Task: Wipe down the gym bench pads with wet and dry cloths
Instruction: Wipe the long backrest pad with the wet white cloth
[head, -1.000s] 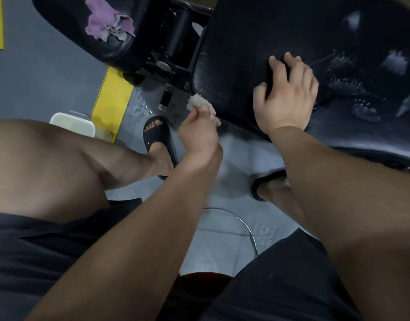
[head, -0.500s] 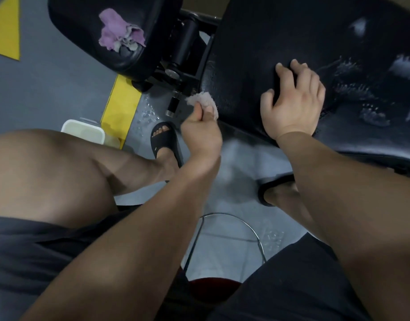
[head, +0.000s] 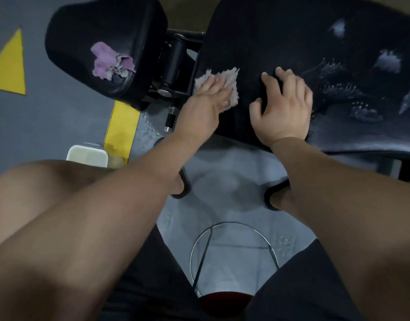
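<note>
A pale pinkish cloth (head: 230, 79) lies spread on the near left corner of the large black bench pad (head: 292, 38). My left hand (head: 205, 105) presses flat on the cloth with straight fingers. Beside it, my right hand (head: 283, 107) rests palm down on the same pad, fingers spread. Wet foamy streaks (head: 338, 89) cover the pad to the right of that hand. A crumpled purple cloth (head: 110, 60) sits on the smaller black seat pad (head: 102, 26) at upper left.
The black hinge and frame (head: 173, 66) join the two pads. A white tub (head: 87, 156) stands on the grey floor near a yellow strip (head: 121, 128). Water drops (head: 148, 130) wet the floor. My knees, sandalled feet and a stool's chrome ring (head: 234, 251) fill the foreground.
My left hand rose from the pad's edge, where it pinched the bunched cloth, onto the pad top and now presses the cloth flat. My right hand stayed on the pad.
</note>
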### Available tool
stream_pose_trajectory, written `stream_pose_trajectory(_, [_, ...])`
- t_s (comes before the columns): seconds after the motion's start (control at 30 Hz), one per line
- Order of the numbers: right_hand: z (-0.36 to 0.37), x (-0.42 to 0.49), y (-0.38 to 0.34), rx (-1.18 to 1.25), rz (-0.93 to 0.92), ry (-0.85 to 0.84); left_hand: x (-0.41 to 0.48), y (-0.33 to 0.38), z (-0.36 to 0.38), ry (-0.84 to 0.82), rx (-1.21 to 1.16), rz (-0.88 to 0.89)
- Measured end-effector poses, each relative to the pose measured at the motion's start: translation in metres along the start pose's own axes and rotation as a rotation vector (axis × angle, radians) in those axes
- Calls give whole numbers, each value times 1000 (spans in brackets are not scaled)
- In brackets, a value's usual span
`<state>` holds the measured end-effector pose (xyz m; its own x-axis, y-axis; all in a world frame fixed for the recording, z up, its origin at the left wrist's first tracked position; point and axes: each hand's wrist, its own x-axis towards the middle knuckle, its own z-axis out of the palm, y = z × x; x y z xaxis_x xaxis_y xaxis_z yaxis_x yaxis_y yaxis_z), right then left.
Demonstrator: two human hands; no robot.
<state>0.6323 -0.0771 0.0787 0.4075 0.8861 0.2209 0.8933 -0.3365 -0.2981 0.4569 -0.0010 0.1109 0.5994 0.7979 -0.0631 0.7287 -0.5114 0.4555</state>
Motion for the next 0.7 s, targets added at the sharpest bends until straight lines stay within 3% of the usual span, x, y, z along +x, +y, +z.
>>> stream_pose_trajectory(0.13, [-2, 0, 0, 14, 5, -12, 15, 0, -2, 15, 77, 27])
stream_pose_trajectory(0.3, [-3, 1, -1, 18, 13, -10, -57, 6, 12, 25, 11, 57])
stream_pose_trajectory(0.43, [-1, 0, 0, 22, 6, -2, -26, -17, 2, -2, 95, 122])
stream_pose_trajectory(0.57, [-2, 1, 0, 22, 8, -8, 27, -18, -13, 35, 131, -24])
stream_pose_trajectory(0.7, [-4, 1, -3, 32, 7, -11, 1, -8, -3, 97, 115, -40])
